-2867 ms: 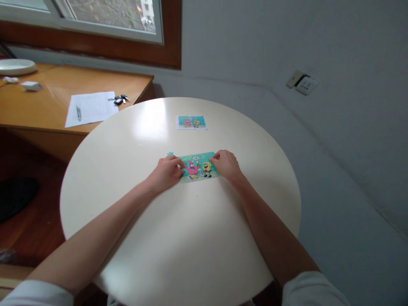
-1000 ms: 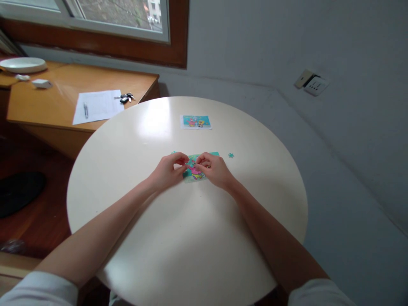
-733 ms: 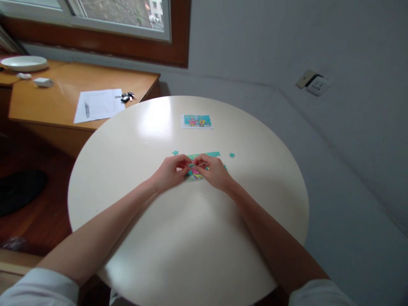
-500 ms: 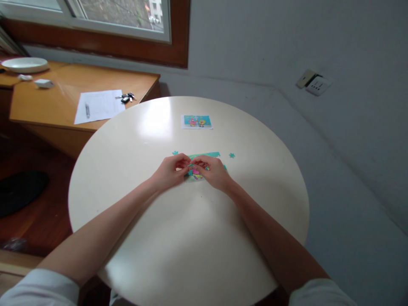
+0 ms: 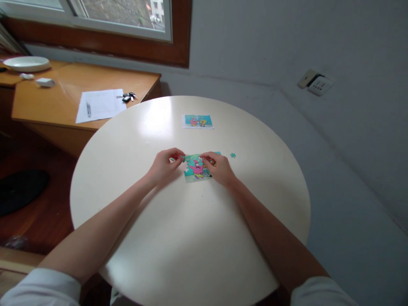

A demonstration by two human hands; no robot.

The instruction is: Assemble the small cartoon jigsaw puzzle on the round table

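A mostly assembled jigsaw puzzle (image 5: 195, 171) lies in the middle of the round table, showing a pink starfish cartoon figure on teal. White gaps show at its left edge. My left hand (image 5: 164, 164) is at the upper left corner, thumb and forefinger pinched on a small teal puzzle piece (image 5: 183, 159). Another bit of teal shows within the curl of that hand. My right hand (image 5: 220, 168) rests over the puzzle's right part, fingertips closed together near its upper middle; what they hold, if anything, is hidden. A loose teal puzzle piece (image 5: 233, 155) lies to the right.
Farther back on the white table (image 5: 191, 238) lies a small picture card (image 5: 198, 121) with the same cartoon. The wooden desk (image 5: 63, 97) at left holds a paper sheet (image 5: 102, 104) with a pen, keys (image 5: 128, 97), a white box (image 5: 45, 82) and a white plate (image 5: 27, 63).
My hands have moved apart: the left went left and slightly up to the corner, the right shifted right. More of the puzzle's pink figure is uncovered.
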